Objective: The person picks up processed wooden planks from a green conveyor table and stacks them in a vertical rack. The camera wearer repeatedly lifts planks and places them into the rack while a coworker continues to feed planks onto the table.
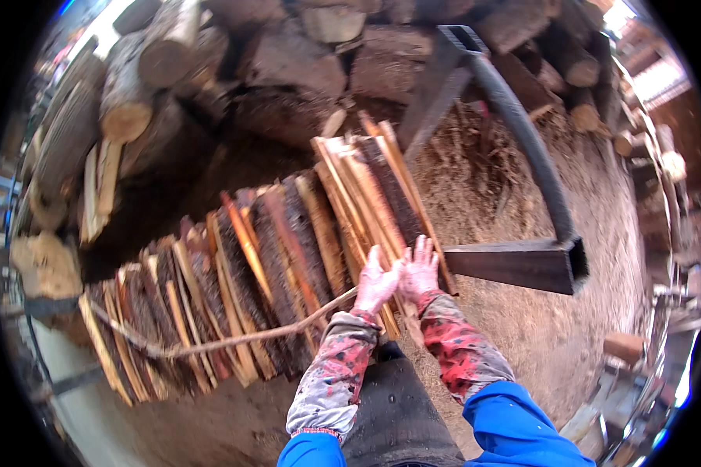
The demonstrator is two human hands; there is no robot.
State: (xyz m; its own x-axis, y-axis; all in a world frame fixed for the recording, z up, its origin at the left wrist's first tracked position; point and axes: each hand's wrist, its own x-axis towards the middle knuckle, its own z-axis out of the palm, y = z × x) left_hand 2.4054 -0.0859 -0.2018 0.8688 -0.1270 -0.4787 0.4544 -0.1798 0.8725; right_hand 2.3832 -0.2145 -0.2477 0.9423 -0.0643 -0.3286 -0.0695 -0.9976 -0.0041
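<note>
A long row of split firewood sticks (pixel 280 233) stands packed side by side, barky and pale faces mixed. At its right end, a raised group of sticks (pixel 364 187) leans slightly. My left hand (pixel 376 279) lies against the near side of this group, fingers stretched out. Right beside it, my right hand (pixel 419 268) presses on the rightmost sticks with its fingers spread and pointing away from me. The two hands nearly touch at the thumbs. A thin brown rope or bent rod (pixel 249 338) runs across the front of the row and ends near my left hand.
A dark metal frame (pixel 526 140) of square tube with a curved bar rises right of the row. Stacked logs (pixel 296 62) line the back and left. Sawdust and bark litter the dirt floor (pixel 514 350). A reddish block (pixel 625 348) and scraps lie at the right.
</note>
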